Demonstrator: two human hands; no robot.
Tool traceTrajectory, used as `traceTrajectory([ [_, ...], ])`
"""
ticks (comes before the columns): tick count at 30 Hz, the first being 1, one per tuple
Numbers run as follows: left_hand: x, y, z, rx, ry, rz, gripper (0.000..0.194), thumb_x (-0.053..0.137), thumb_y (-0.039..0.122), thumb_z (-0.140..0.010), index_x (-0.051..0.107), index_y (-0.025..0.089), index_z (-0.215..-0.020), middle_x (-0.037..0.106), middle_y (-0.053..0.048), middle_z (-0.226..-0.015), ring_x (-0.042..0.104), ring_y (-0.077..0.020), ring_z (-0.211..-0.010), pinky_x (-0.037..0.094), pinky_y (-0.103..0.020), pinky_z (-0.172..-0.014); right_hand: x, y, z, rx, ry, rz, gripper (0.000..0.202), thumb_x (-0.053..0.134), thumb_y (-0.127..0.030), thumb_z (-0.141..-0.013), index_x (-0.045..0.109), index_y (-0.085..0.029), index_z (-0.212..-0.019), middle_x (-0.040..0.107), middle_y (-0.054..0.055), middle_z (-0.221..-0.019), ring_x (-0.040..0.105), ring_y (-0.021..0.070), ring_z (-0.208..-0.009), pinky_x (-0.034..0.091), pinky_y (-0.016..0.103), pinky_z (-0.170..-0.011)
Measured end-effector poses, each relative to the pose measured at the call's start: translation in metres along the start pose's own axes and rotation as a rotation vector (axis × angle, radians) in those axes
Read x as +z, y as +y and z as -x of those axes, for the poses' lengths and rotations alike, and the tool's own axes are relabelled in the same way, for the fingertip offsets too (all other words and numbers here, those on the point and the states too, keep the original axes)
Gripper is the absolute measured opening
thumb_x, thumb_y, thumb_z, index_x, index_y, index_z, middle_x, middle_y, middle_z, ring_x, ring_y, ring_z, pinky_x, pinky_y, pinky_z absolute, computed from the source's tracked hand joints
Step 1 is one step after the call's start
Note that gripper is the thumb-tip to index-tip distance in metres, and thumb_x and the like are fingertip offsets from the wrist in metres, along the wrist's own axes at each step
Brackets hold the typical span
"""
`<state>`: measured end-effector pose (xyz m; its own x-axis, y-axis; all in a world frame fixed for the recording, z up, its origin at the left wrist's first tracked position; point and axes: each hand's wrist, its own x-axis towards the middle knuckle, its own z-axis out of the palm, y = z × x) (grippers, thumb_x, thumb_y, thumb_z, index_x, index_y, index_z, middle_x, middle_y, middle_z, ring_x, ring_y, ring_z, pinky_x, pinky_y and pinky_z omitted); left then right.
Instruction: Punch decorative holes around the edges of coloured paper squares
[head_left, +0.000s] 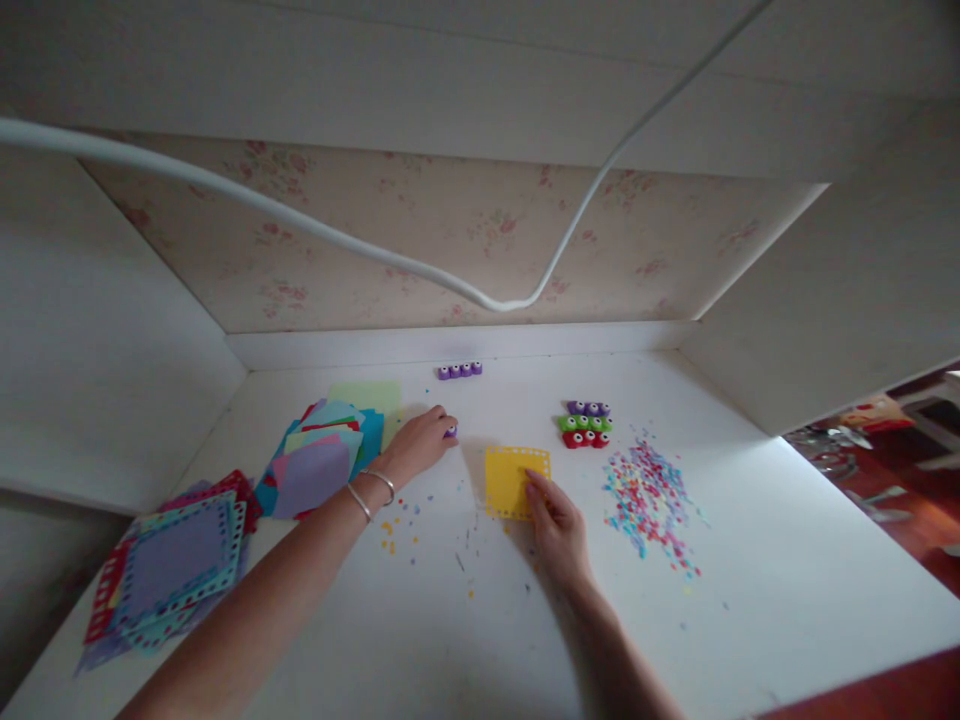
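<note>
My left hand (pixel 420 442), with bangles at the wrist, is closed around a small purple craft punch (pixel 451 432) low over the white table; the fingers cover most of it. A yellow paper square (pixel 510 485) is pinched at its right side between the thumb and fingers of my right hand (pixel 559 520). Small holes run along the edges of this square. Behind my left hand stands a row of purple punches (pixel 460 371). Right of the paper, more punches in purple, green (pixel 585 424) and red (pixel 586 440) stand in three rows.
A pile of punched paper squares (pixel 180 555) lies at the left, beside a stack of coloured paper sheets (pixel 315 470). Paper confetti (pixel 649 500) is heaped at the right, with loose bits near my hands. A white cable (pixel 420 268) hangs across in front.
</note>
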<state>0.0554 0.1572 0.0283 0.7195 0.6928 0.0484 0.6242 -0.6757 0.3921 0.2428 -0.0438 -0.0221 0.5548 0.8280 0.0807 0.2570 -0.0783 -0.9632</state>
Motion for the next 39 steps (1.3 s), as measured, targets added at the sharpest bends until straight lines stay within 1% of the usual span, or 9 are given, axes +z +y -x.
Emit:
traceTrajectory([
  [3,0.009,0.012,0.034,0.004,0.032,0.091,0.024,0.064,0.013,-0.087,0.067,0.022,-0.109,0.066,-0.006,-0.113,0.067,-0.0207,-0.1,0.052,-0.031,-0.09,0.002,0.0,0.0,-0.026,-0.012,-0.046,0.039,0.062,-0.05,-0.089,0.072,-0.023,-0.114,0.07,0.012,-0.122,0.067,0.0272,-0.108,0.057,0.044,-0.09],
  [5,0.017,0.019,0.057,-0.005,0.068,0.16,0.021,0.062,0.012,-0.089,0.067,0.023,-0.106,0.068,-0.004,-0.109,0.067,-0.0201,-0.102,0.052,-0.031,-0.091,0.004,-0.001,0.003,-0.001,-0.042,-0.1,0.041,0.065,-0.05,-0.087,0.071,-0.022,-0.116,0.069,0.012,-0.123,0.07,0.0262,-0.101,0.06,0.041,-0.083],
  [7,0.028,0.024,0.078,-0.041,0.127,0.23,0.024,0.06,0.012,-0.09,0.064,0.023,-0.112,0.07,-0.004,-0.11,0.068,-0.0195,-0.102,0.053,-0.031,-0.092,0.007,-0.001,0.007,0.053,-0.085,-0.162,0.044,0.067,-0.051,-0.085,0.07,-0.021,-0.117,0.069,0.013,-0.122,0.071,0.025,-0.094,0.061,0.038,-0.076],
  [9,0.039,0.028,0.095,-0.078,0.175,0.301,0.028,0.058,0.012,-0.092,0.061,0.023,-0.117,0.072,-0.003,-0.109,0.071,-0.0167,-0.096,0.056,-0.028,-0.088,0.011,-0.002,0.012,0.113,-0.12,-0.219,0.047,0.068,-0.052,-0.084,0.07,-0.02,-0.118,0.07,0.013,-0.121,0.072,0.0244,-0.089,0.062,0.036,-0.071],
  [12,0.052,0.029,0.111,-0.12,0.233,0.374,0.03,0.057,0.014,-0.093,0.059,0.022,-0.121,0.074,-0.003,-0.108,0.073,-0.0154,-0.091,0.059,-0.026,-0.083,0.016,-0.002,0.016,0.159,-0.147,-0.248,0.048,0.07,-0.052,-0.082,0.071,-0.019,-0.118,0.071,0.013,-0.118,0.072,0.025,-0.09,0.062,0.036,-0.074],
  [16,0.06,0.03,0.116,-0.118,0.284,0.404,0.029,0.06,0.016,-0.092,0.061,0.023,-0.12,0.074,-0.003,-0.112,0.072,-0.0175,-0.097,0.059,-0.03,-0.088,0.018,0.001,0.015,0.165,-0.164,-0.244,0.049,0.071,-0.053,-0.081,0.071,-0.02,-0.117,0.071,0.013,-0.119,0.071,0.0265,-0.096,0.061,0.038,-0.078],
  [22,0.06,0.032,0.114,-0.048,0.311,0.391,0.03,0.064,0.018,-0.091,0.065,0.027,-0.12,0.073,-0.003,-0.112,0.07,-0.0204,-0.101,0.058,-0.037,-0.092,0.018,0.003,0.015,0.137,-0.168,-0.211,0.046,0.069,-0.053,-0.083,0.071,-0.02,-0.116,0.07,0.012,-0.12,0.071,0.0257,-0.097,0.061,0.038,-0.08],
  [32,0.06,0.032,0.116,0.03,0.338,0.348,0.029,0.061,0.019,-0.094,0.064,0.026,-0.121,0.072,-0.005,-0.114,0.067,-0.0205,-0.105,0.057,-0.038,-0.094,0.018,0.006,0.015,0.051,-0.169,-0.076,0.04,0.065,-0.048,-0.087,0.072,-0.021,-0.115,0.069,0.013,-0.122,0.069,0.0264,-0.101,0.06,0.039,-0.082],
  [39,0.058,0.035,0.116,0.078,0.321,0.315,0.032,0.057,0.017,-0.095,0.064,0.029,-0.125,0.07,-0.004,-0.118,0.065,-0.0203,-0.109,0.056,-0.039,-0.096,0.018,-0.002,0.015,-0.021,-0.166,-0.067,0.036,0.064,-0.046,-0.088,0.073,-0.021,-0.112,0.072,0.013,-0.117,0.071,0.025,-0.097,0.061,0.035,-0.077],
])
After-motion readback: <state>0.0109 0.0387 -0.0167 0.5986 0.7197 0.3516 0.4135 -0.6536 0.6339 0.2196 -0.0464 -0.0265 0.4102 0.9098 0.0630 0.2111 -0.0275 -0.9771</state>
